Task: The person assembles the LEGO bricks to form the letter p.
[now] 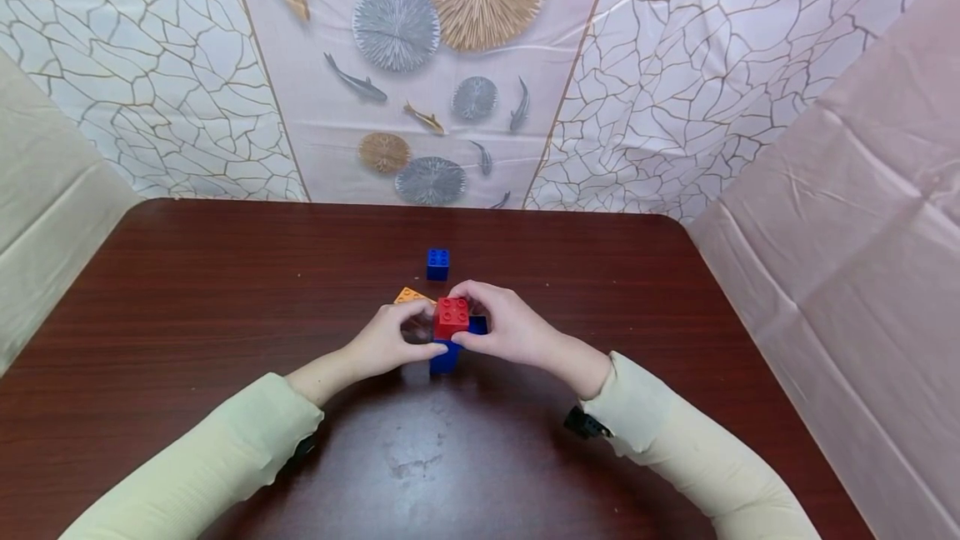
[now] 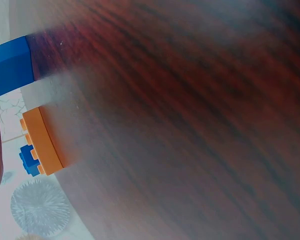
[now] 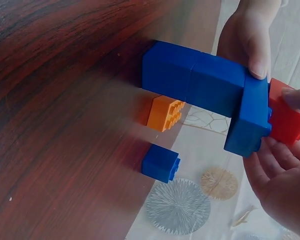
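A tower of blue bricks (image 3: 195,75) stands on the table, two blocks high with a longer blue brick (image 3: 247,115) across the top, one end jutting out. My left hand (image 1: 386,340) grips the tower near its top, thumb on the near side. Between the thumb and fingers of my right hand (image 1: 517,325) is a red brick (image 1: 452,317), studs up, right at the studs of the top blue brick. In the left wrist view only the tower's lower block (image 2: 12,67) and a bit of finger show at the left edge.
Behind the tower an orange brick (image 1: 411,296) lies on the brown table (image 1: 225,298), partly hidden by my left hand in the head view. Farther back stands a small blue brick (image 1: 438,264). A patterned cloth (image 1: 480,157) hangs beyond the table's far edge.
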### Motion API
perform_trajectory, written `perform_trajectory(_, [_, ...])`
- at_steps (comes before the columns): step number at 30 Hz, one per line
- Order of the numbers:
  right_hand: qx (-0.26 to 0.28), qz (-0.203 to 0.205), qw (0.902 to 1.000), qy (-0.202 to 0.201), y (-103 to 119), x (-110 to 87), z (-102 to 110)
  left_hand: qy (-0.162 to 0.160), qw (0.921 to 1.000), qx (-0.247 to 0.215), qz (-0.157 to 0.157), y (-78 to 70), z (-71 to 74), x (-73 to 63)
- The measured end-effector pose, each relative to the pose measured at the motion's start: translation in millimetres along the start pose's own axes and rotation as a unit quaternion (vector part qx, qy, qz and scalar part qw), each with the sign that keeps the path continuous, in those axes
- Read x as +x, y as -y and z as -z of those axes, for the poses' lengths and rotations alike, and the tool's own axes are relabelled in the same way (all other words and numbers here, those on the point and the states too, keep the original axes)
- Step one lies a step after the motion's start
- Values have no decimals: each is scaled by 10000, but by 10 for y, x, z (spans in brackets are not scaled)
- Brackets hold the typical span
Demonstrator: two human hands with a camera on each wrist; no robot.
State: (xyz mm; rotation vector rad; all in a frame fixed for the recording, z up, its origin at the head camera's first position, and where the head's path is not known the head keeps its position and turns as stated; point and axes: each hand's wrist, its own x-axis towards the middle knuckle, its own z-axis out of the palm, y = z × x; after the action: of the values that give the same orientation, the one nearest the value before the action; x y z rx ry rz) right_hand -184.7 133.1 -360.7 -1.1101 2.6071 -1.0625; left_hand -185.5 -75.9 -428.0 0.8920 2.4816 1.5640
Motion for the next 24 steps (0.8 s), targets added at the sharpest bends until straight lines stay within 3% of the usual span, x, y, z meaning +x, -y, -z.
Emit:
perform_trajectory(8, [471, -104, 9985, -244, -2, 33, 13, -82, 9998, 52, -168, -8, -2, -5])
perform_trajectory(24, [351, -53, 9992, -185, 66, 64, 49, -37, 9999, 36, -87, -6, 2, 0])
